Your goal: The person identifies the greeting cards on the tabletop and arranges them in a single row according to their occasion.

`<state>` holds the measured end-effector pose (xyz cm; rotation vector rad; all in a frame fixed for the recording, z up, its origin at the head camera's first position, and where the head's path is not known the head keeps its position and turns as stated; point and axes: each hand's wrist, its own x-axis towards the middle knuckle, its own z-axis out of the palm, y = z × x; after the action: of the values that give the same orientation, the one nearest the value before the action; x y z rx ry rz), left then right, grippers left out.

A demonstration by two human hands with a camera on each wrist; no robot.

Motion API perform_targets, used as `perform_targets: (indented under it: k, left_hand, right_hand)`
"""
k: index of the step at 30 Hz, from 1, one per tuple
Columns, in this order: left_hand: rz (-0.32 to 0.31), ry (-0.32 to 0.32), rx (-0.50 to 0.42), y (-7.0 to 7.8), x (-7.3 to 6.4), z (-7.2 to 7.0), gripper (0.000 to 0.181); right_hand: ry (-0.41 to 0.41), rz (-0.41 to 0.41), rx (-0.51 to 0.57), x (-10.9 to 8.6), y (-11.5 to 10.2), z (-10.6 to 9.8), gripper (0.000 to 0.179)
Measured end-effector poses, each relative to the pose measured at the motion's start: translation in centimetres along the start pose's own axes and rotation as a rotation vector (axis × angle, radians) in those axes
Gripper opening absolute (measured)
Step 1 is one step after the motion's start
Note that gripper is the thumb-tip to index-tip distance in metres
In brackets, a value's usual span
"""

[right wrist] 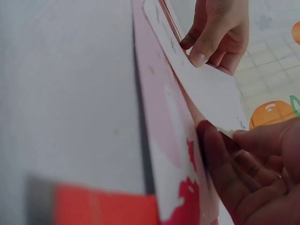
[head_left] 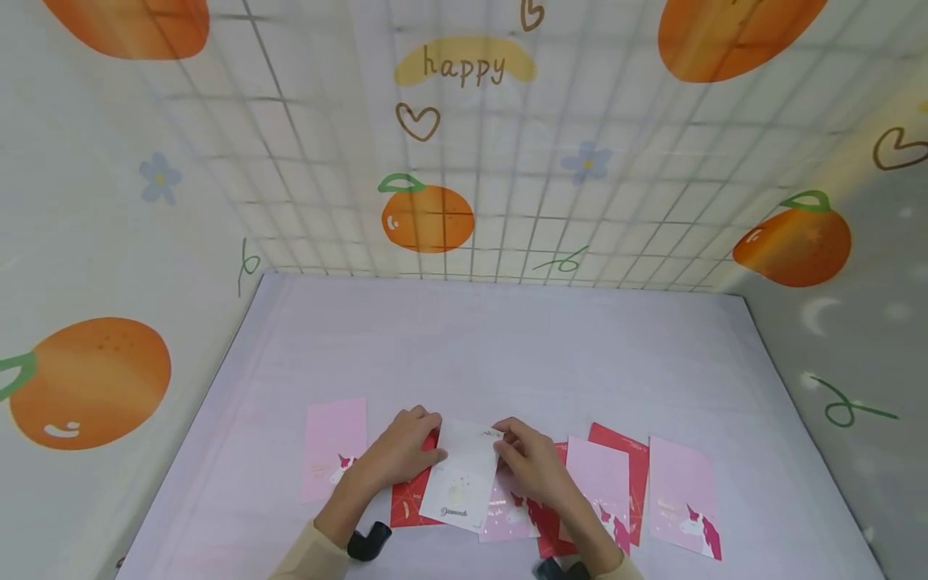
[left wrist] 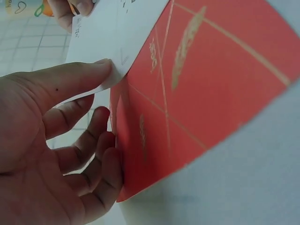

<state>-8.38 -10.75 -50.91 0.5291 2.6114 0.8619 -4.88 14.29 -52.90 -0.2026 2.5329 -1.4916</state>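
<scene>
White card was pinched at opposite side edges by left hand and right hand, apparently to steady it over tabletop. Red card lay partly beneath white card's left side.

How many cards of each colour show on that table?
Counting only what shows:
Pink cards: 4
Red cards: 3
White card: 1
Total: 8
</scene>
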Motion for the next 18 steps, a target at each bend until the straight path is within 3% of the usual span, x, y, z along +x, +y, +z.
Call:
perform_targets:
  k: [5,9,18]
  left_hand:
    - [0.025,-0.021,-0.106,0.0,0.0,-0.2,0.026]
    - [0.037,-0.033,-0.225,-0.1,-0.2,-0.5,0.022]
    - [0.045,-0.019,-0.326,-0.1,-0.7,-0.8,0.020]
  right_hand:
    - [0.002,0.012,0.052,-0.1,-0.2,-0.2,0.025]
    - [0.019,-0.010,0.084,0.0,-0.5,-0.4,0.023]
    - [0.023,-0.016,0.150,0.2,-1.5,-0.8,0.022]
